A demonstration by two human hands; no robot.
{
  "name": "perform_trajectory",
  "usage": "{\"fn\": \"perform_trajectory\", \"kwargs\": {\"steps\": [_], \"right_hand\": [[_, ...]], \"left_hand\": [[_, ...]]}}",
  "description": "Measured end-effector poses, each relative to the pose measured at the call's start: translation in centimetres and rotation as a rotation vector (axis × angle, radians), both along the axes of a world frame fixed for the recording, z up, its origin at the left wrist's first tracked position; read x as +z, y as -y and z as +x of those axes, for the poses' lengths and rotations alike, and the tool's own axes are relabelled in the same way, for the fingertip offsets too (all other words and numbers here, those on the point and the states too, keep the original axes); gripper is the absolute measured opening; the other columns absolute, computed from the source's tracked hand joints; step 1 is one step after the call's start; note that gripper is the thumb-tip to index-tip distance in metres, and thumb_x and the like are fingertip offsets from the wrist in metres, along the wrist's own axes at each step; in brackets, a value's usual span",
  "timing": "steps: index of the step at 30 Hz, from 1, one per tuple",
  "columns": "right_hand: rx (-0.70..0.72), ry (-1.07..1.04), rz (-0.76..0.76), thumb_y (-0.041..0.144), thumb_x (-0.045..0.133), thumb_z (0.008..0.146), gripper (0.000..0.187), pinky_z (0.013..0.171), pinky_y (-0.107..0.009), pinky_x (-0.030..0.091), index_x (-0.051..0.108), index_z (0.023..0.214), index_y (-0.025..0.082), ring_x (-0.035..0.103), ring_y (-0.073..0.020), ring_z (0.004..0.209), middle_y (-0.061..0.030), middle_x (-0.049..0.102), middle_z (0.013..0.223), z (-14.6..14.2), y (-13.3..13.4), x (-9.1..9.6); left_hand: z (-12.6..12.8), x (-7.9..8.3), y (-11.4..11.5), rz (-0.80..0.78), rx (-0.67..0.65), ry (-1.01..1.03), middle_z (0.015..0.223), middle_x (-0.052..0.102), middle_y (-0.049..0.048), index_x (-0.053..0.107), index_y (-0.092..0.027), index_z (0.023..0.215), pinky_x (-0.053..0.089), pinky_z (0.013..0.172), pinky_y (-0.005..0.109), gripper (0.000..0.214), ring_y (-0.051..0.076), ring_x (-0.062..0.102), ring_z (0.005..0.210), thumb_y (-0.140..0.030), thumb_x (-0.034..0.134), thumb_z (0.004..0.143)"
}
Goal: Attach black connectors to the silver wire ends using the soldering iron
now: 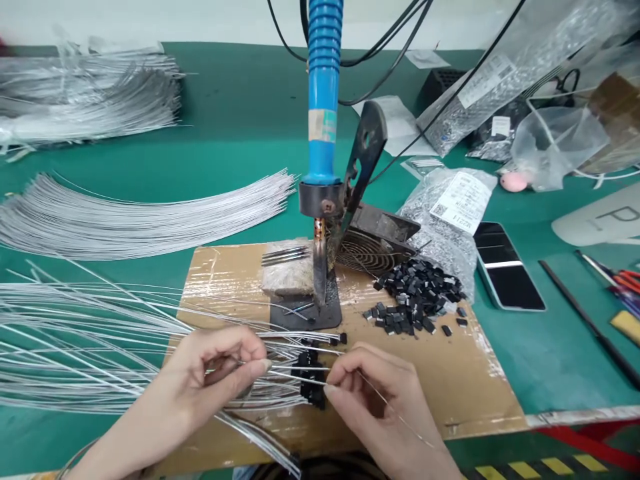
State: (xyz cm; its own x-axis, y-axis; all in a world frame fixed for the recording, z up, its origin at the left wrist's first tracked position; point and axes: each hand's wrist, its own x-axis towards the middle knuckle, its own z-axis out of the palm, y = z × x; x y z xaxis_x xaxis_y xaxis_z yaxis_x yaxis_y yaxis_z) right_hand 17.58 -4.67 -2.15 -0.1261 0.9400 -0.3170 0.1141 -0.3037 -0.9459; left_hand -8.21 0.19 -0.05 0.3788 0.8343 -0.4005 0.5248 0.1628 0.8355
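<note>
My left hand (215,377) is closed in a pinch on thin white wires (295,369) above the cardboard. These wires stretch across to my right hand (377,403), whose thumb and forefinger pinch their far ends; the exact tips are hidden. A thin silvery strand (400,419) runs through my right hand and trails over its palm side. Beneath and between both hands lie white wires with black connectors (311,377) on their ends. Just beyond, a blue-handled soldering iron (324,93) hangs tip down in a black bracket (365,147).
A pile of small black connectors (425,293) lies on the cardboard (400,380) at right. A fan (370,250) and a whitish block (287,270) stand behind. Wire bundles (150,217) fill the left. A phone (509,267) and black rod (590,320) lie at right.
</note>
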Motion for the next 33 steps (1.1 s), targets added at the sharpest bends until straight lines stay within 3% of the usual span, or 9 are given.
{"fn": "perform_trajectory", "kwargs": {"steps": [5, 12, 16, 18, 20, 22, 24, 27, 33], "right_hand": [[0.018, -0.034, 0.055, 0.024, 0.073, 0.091, 0.022, 0.055, -0.025, 0.035, 0.068, 0.070, 0.019, 0.049, -0.0110, 0.061, 0.0024, 0.059, 0.069, -0.5, -0.6, -0.2], [0.048, 0.013, 0.210, 0.027, 0.067, 0.099, 0.027, 0.056, -0.026, 0.033, 0.064, 0.073, 0.021, 0.048, -0.0117, 0.062, 0.0030, 0.056, 0.070, -0.4, -0.8, 0.0], [0.059, 0.057, 0.272, 0.029, 0.061, 0.103, 0.029, 0.057, -0.027, 0.033, 0.062, 0.075, 0.021, 0.049, -0.0125, 0.063, 0.0021, 0.055, 0.072, -0.3, -0.8, -0.1], [0.069, 0.082, 0.287, 0.029, 0.060, 0.104, 0.029, 0.057, -0.027, 0.033, 0.062, 0.076, 0.021, 0.050, -0.0127, 0.062, 0.0019, 0.055, 0.072, -0.2, -0.8, -0.3], [0.072, 0.108, 0.316, 0.029, 0.059, 0.104, 0.029, 0.056, -0.027, 0.034, 0.063, 0.077, 0.022, 0.050, -0.0127, 0.062, 0.0019, 0.056, 0.071, -0.2, -0.9, -0.5], [0.072, 0.128, 0.356, 0.027, 0.060, 0.104, 0.027, 0.056, -0.027, 0.035, 0.063, 0.078, 0.022, 0.051, -0.0128, 0.060, 0.0020, 0.056, 0.071, -0.4, -0.9, -0.6], [0.061, 0.138, 0.381, 0.025, 0.061, 0.104, 0.025, 0.055, -0.026, 0.036, 0.064, 0.079, 0.022, 0.051, -0.0129, 0.060, 0.0019, 0.056, 0.071, -0.6, -0.8, -0.7], [-0.008, 0.138, 0.375, 0.025, 0.060, 0.104, 0.024, 0.058, -0.026, 0.040, 0.068, 0.082, 0.022, 0.054, -0.0136, 0.063, 0.0006, 0.059, 0.073, -0.5, -0.5, -0.5], [-0.430, 0.261, 0.198, 0.039, 0.072, 0.099, 0.017, 0.047, -0.023, 0.041, 0.078, 0.094, 0.024, 0.053, -0.0121, 0.055, -0.0010, 0.065, 0.074, 3.4, 0.2, -0.5]], "left_hand": [[-0.1, 0.6, 0.0, 0.049, -0.007, -0.006, 0.066, 0.055, -0.0020, 0.067, -0.023, 0.078, 0.034, 0.054, 0.025, 0.036, 0.015, 0.044, 0.062, -0.047, 0.058, 0.103], [-0.1, 1.0, -0.2, 0.118, -0.067, -0.039, 0.066, 0.060, -0.0018, 0.067, -0.024, 0.079, 0.040, 0.055, 0.026, 0.034, 0.016, 0.051, 0.061, -0.041, 0.055, 0.106], [1.0, 1.3, 1.1, 0.263, -0.091, -0.152, 0.090, 0.073, -0.0004, 0.068, -0.029, 0.112, 0.052, 0.068, 0.028, 0.013, 0.017, 0.066, 0.076, -0.032, 0.059, 0.104], [1.9, 1.4, 1.8, 0.320, -0.156, -0.199, 0.102, 0.073, 0.0005, 0.060, -0.031, 0.131, 0.055, 0.082, 0.032, 0.029, 0.020, 0.069, 0.088, -0.025, 0.060, 0.102], [2.9, 1.3, 2.1, 0.343, -0.205, -0.199, 0.110, 0.072, 0.0004, 0.053, -0.034, 0.138, 0.053, 0.093, 0.036, 0.040, 0.021, 0.068, 0.097, -0.020, 0.059, 0.101], [3.9, 1.2, 2.0, 0.310, -0.224, -0.170, 0.107, 0.071, -0.0015, 0.056, -0.034, 0.131, 0.050, 0.096, 0.036, 0.033, 0.020, 0.067, 0.096, -0.018, 0.056, 0.102], [4.7, 1.0, 1.7, 0.227, -0.217, -0.137, 0.096, 0.068, -0.0025, 0.061, -0.031, 0.114, 0.049, 0.084, 0.032, 0.017, 0.019, 0.064, 0.089, -0.020, 0.051, 0.106], [5.1, 0.6, 1.2, 0.100, -0.153, -0.100, 0.086, 0.062, -0.0023, 0.062, -0.028, 0.097, 0.042, 0.066, 0.028, 0.020, 0.018, 0.057, 0.078, -0.029, 0.047, 0.109], [3.8, -0.4, 0.3, 0.048, 0.012, -0.013, 0.072, 0.050, -0.0035, 0.061, -0.025, 0.086, 0.032, 0.057, 0.029, 0.033, 0.017, 0.043, 0.065, -0.044, 0.047, 0.109]]}}
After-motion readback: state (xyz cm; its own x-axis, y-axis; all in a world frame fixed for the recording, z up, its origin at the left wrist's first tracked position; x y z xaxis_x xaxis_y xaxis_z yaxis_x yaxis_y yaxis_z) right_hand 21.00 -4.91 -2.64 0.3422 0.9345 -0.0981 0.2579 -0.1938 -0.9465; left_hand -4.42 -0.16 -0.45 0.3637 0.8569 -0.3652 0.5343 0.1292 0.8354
